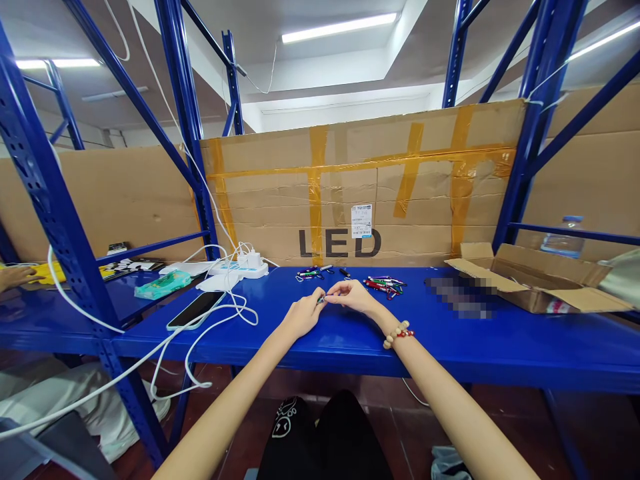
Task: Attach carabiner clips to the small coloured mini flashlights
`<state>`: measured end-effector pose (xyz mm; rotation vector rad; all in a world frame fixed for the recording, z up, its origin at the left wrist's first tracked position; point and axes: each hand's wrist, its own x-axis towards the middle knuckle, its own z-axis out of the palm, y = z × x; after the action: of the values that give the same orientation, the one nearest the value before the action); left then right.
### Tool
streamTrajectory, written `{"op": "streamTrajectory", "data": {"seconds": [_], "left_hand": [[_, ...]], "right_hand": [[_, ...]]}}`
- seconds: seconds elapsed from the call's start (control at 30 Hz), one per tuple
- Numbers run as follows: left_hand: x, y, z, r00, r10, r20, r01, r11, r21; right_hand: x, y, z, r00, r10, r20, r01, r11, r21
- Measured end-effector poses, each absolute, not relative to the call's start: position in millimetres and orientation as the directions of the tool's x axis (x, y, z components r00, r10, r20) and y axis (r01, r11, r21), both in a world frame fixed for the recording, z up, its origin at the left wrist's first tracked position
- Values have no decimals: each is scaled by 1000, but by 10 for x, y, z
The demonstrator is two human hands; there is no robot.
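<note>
My left hand [303, 315] is closed, thumb and fingers pinched on a small dark, silvery piece [321, 300] just above the blue shelf top. My right hand [354, 297] comes in from the other side, its fingertips pinched at the same piece, so the two hands nearly touch. Too little of the piece shows to tell its kind. Just beyond my hands lies a loose group of small, slim, pen-like items [311, 273] in dark, green and purple tones. To the right is a pile of similar items [385, 287], mostly red, with some green and silver.
A phone [196, 311], tangled white cables [240, 308], a power strip [245, 267] and a green packet [163, 285] lie at left. An opened cardboard box [535, 283] stands at right. Blue uprights [186, 113] flank the cardboard back [280, 200]. Another person's hand [17, 276] shows far left.
</note>
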<state>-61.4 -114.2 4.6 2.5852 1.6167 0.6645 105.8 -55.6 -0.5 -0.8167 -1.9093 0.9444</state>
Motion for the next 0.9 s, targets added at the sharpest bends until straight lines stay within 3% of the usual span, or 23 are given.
{"op": "streamTrajectory", "data": {"seconds": [0.9], "left_hand": [[-621, -1163, 42, 393, 851, 349, 835, -489, 251]], "right_hand": [[1064, -653, 49, -451, 843, 292, 274, 442, -854]]}}
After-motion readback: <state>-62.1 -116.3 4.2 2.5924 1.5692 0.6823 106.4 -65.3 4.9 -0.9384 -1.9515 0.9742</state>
